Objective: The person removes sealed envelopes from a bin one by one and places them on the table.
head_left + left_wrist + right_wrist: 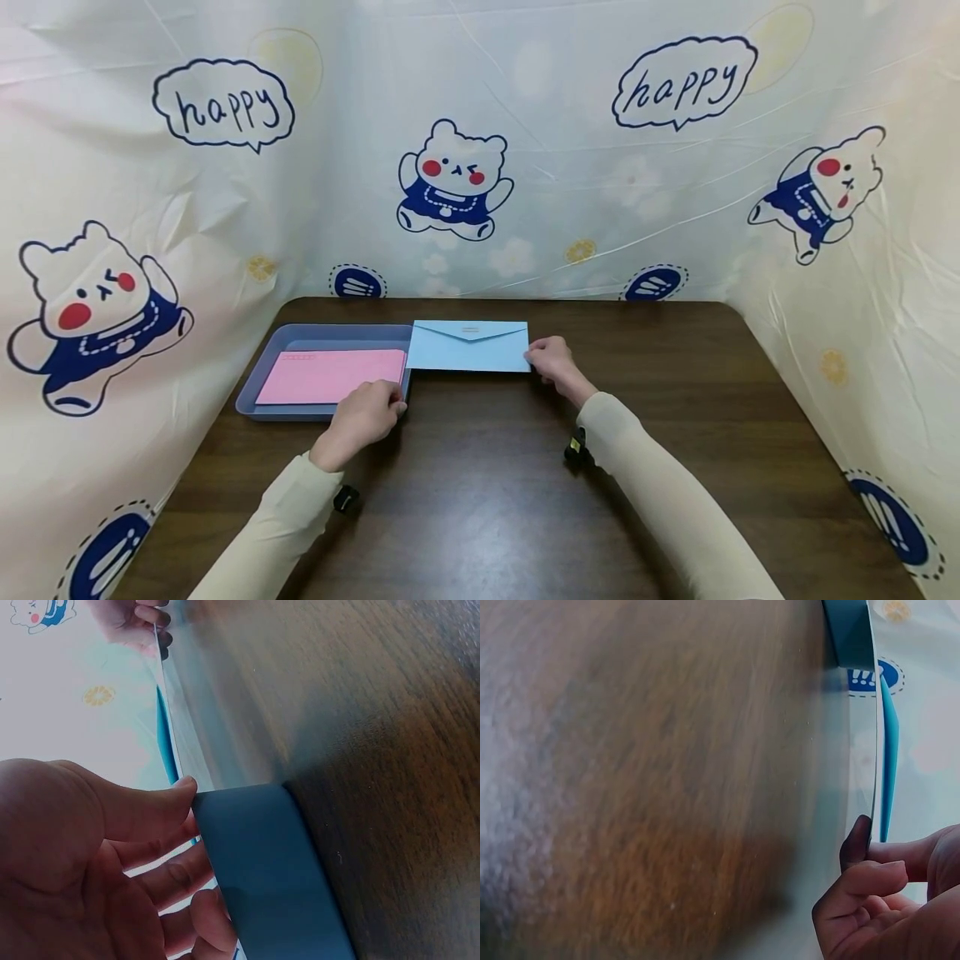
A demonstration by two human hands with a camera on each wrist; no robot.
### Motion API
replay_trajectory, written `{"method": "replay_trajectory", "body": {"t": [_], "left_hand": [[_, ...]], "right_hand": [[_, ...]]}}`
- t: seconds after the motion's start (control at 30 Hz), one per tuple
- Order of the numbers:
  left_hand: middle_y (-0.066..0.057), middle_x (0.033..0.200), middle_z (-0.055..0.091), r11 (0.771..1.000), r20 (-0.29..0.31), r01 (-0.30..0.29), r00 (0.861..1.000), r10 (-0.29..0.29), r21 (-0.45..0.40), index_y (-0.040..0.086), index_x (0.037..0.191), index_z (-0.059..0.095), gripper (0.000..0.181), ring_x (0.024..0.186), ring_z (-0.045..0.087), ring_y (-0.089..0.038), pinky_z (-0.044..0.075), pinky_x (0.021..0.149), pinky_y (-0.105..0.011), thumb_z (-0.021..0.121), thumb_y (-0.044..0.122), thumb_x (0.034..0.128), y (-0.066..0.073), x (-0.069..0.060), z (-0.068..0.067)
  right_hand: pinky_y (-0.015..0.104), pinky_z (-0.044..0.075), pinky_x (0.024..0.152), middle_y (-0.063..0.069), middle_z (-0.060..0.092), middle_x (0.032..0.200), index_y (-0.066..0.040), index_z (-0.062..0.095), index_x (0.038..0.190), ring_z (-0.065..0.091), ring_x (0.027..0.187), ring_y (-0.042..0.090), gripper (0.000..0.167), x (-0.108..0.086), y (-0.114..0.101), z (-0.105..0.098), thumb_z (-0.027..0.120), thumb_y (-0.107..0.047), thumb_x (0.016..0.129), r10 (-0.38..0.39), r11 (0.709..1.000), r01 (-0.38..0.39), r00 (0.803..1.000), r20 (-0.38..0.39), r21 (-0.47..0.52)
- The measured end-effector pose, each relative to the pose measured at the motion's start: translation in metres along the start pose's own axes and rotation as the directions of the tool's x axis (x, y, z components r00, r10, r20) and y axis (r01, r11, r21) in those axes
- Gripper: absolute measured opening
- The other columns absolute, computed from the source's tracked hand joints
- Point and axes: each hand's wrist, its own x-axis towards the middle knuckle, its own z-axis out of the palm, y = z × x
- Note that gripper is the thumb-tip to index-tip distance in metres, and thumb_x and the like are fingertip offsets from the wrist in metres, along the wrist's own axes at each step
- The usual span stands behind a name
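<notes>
A light blue envelope (469, 352) with its pointed flap showing lies at the back middle, its left end over the right rim of a blue-grey tray (249, 403). My right hand (552, 362) pinches the envelope's right end between thumb and fingers; the right wrist view shows the envelope (889, 765) nearly edge-on. A pink envelope (330, 377) lies flat inside the tray. My left hand (365, 415) grips the tray's near right corner beside the pink envelope. In the left wrist view, its thumb touches the tray's rim, and its fingertips are partly hidden behind the tray wall (262, 855).
The dark brown wooden table (480, 500) carries everything. Behind it and at both sides hangs a pale curtain (555, 192) printed with bears and lettering. The tray stands near the table's back left corner.
</notes>
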Motion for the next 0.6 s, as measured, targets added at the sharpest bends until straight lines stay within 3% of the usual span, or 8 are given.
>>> {"method": "replay_trajectory", "body": {"t": [0.6], "left_hand": [[-0.005,0.074,0.057,0.999,0.008,-0.030,1.000,0.030,0.038,0.007,0.094,0.069,0.006,0.067,0.054,-0.024,0.046,0.059,-0.037,0.072,0.007,0.0988,-0.0003,0.0012,0.0025]], "right_hand": [[0.027,0.044,0.057,0.003,0.048,0.071,0.002,0.072,0.100,0.047,0.061,0.016,0.016,0.0048,0.0063,-0.0092,0.061,-0.010,0.104,0.007,1.000,-0.007,1.000,-0.010,-0.008]]}}
